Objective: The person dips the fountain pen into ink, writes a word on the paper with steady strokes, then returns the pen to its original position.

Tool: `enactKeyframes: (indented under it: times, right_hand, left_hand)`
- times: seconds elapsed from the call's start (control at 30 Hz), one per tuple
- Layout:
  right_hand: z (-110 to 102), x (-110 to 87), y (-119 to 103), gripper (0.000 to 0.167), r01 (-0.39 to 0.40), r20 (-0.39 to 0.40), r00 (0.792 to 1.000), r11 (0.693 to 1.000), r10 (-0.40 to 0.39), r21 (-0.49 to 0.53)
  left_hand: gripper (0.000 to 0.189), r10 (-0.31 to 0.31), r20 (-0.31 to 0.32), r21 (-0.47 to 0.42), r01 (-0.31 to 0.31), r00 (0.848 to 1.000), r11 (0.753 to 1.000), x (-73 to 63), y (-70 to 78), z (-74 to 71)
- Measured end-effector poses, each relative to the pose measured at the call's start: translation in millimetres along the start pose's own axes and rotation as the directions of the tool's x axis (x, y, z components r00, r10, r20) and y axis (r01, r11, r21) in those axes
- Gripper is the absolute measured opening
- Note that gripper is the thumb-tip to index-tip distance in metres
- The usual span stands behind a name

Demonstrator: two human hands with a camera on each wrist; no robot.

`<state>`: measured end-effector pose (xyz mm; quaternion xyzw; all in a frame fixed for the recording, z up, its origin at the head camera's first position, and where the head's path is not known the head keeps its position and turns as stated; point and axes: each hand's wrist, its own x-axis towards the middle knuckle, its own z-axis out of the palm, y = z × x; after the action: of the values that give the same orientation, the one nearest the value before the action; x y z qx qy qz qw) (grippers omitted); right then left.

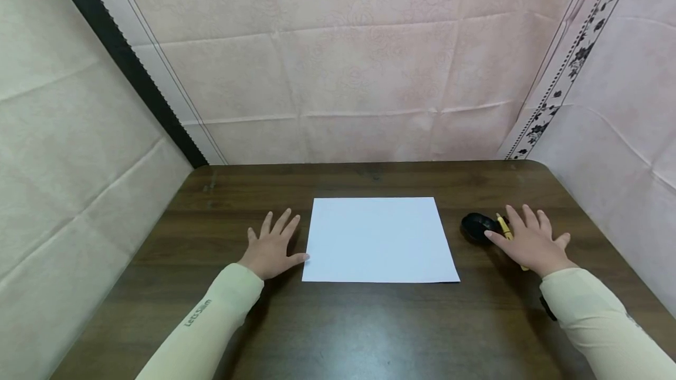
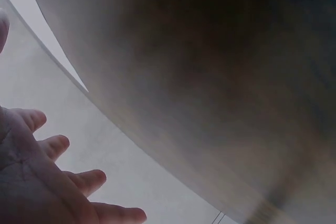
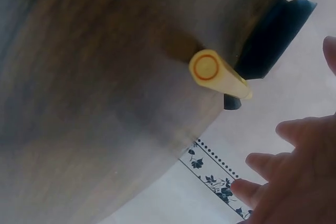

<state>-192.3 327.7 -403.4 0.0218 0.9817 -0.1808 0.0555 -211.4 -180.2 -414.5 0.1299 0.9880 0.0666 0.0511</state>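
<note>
Two hands over a wooden tabletop, seen from the head and from each wrist. A white sheet of paper lies flat near the middle, its longer edges running from left to right. The left hand, at the left of the sheet, has its fingers extended and spread, with nothing in its grasp; the thumb tip meets the sheet's left edge in the head view, though contact cannot be determined. The right hand, well to the right of the sheet, is likewise spread and empty. Its thumb extends toward a black rounded object. A yellow pen lies just beside this object, partly hidden beneath the right hand in the head view; the right wrist view shows the pen's ringed end and a gap between pen and fingers. Pale sleeves cover both forearms, the left bearing dark lettering. Beyond the far edge hangs a creased, pale cloth, with a floral border at right.
</note>
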Motion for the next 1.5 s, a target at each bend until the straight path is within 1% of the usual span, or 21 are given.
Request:
enactKeyframes:
  times: [0.23,0.43,0.7,0.9,1.17,1.5]
  right_hand:
    - [1,-0.8,3,0.103,-0.011,0.022,1.0,1.0,0.011,0.012]
    - [2,0.3,5,0.104,-0.022,0.042,0.999,1.0,0.021,0.021]
    - [4,-1.2,8,0.1,-0.043,0.065,0.997,0.999,0.041,0.028]
    - [3,-3.8,8,0.098,-0.044,0.073,0.996,0.999,0.042,0.022]
    - [4,-4.8,11,0.098,-0.045,0.078,0.996,0.999,0.043,0.024]
    - [5,-3.4,17,0.091,-0.043,0.083,0.996,0.999,0.042,0.011]
  left_hand:
    - [0.09,0.048,0.043,-0.006,-0.048,0.998,0.999,0.0,3.1,3.3]
    - [0.089,0.091,0.072,-0.031,-0.088,0.993,0.996,0.3,5.2,5.0]
    - [0.087,0.132,0.09,-0.037,-0.129,0.987,0.991,-1.6,7.0,5.5]
    - [0.084,0.147,0.106,-0.047,-0.143,0.983,0.989,-1.6,8.0,6.5]
    - [0.083,0.153,0.117,-0.053,-0.147,0.981,0.988,0.3,8.9,8.0]
    - [0.078,0.173,0.137,-0.078,-0.163,0.975,0.984,-2.9,12.0,5.7]
